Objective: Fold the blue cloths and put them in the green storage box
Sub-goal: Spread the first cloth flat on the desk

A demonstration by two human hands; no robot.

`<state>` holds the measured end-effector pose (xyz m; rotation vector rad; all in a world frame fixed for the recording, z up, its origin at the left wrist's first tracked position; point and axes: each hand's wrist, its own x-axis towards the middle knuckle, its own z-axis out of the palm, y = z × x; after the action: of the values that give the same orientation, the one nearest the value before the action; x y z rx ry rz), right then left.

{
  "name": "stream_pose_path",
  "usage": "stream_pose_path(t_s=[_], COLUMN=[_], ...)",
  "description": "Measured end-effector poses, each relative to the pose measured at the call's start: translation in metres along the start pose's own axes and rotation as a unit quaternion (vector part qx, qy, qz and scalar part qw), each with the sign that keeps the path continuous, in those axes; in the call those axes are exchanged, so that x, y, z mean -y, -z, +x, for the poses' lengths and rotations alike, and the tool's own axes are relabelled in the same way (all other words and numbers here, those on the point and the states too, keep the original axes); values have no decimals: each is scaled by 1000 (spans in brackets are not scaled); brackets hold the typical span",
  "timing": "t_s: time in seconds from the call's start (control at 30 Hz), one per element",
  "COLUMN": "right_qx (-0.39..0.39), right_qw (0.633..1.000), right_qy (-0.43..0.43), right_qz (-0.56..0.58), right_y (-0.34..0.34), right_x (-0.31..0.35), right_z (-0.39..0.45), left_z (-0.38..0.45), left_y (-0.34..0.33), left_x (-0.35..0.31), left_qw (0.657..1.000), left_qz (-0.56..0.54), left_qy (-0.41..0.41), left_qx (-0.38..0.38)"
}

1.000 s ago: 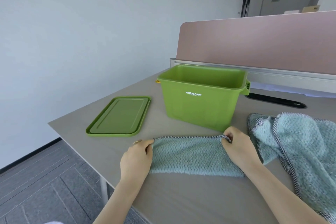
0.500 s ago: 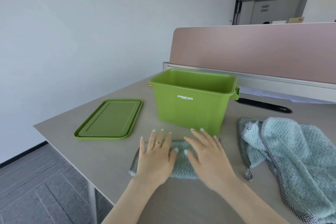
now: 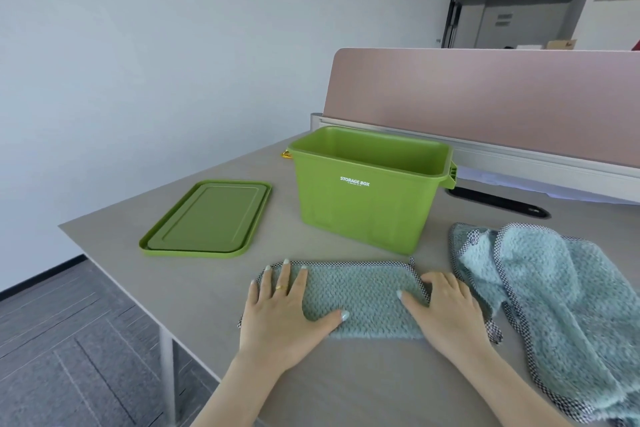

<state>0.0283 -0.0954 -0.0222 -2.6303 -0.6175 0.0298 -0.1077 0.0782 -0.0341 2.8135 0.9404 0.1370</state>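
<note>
A folded blue cloth (image 3: pixel 360 295) with checked trim lies flat on the desk just in front of the green storage box (image 3: pixel 367 208). My left hand (image 3: pixel 284 315) rests flat on its left end, fingers spread. On the cloth's right end my right hand (image 3: pixel 446 312) presses down flat, fingers apart. Neither hand grips the cloth. The box stands open and I see nothing inside from this angle. A second blue cloth (image 3: pixel 561 302) lies crumpled to the right.
The green lid (image 3: pixel 207 218) lies flat left of the box. A pink divider panel (image 3: pixel 485 97) runs along the desk's back, with a black cable slot (image 3: pixel 498 201) before it. The desk's left edge (image 3: pixel 104 260) drops to the grey floor.
My hands slid apart from the middle of the folded cloth to its two ends, smoothing it flat. A second ago they were pinching its upper corners.
</note>
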Motion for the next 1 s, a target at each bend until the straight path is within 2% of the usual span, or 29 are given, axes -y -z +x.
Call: stream_pose_path(t_s=[0.1,0.23,0.3,0.37,0.47,0.57,0.63,0.67,0.7,0.83,1.0], right_qx=[0,-13,-1,26,77,96,84,74,61,21,6], right_qw=[1000,981,970,962,963,967,971,973,975,982,982], right_qy=[10,-3,-17,-7,22,31,26,27,35,83,169], right_qz=[23,192,241,270,259,233,222,217,212,166,80], right_y=[2,12,18,25,33,35,38,41,44,48,35], right_x=[8,11,12,11,8,4,3,3,4,20,75], right_z=[0,0,0,-1,-3,2,1,-2,-4,-8,-20], left_z=[-1,-8,-11,-12,-12,-13,-9,-7,-6,-10,-15], left_y=[0,-4,-7,-9,-10,-5,-2,0,1,8,11], left_x=[-1,-7,-12,-18,-23,-15,3,14,26,55,48], left_qw=[1000,986,986,991,992,987,976,975,978,995,995], left_qz=[-11,-6,-20,-18,-23,-84,-108,-108,-96,-10,3], left_qy=[-4,-105,-145,-133,-118,-85,-73,-73,-76,-93,-94], left_qx=[-8,-125,-79,-21,-32,-106,-173,-181,-167,-33,17])
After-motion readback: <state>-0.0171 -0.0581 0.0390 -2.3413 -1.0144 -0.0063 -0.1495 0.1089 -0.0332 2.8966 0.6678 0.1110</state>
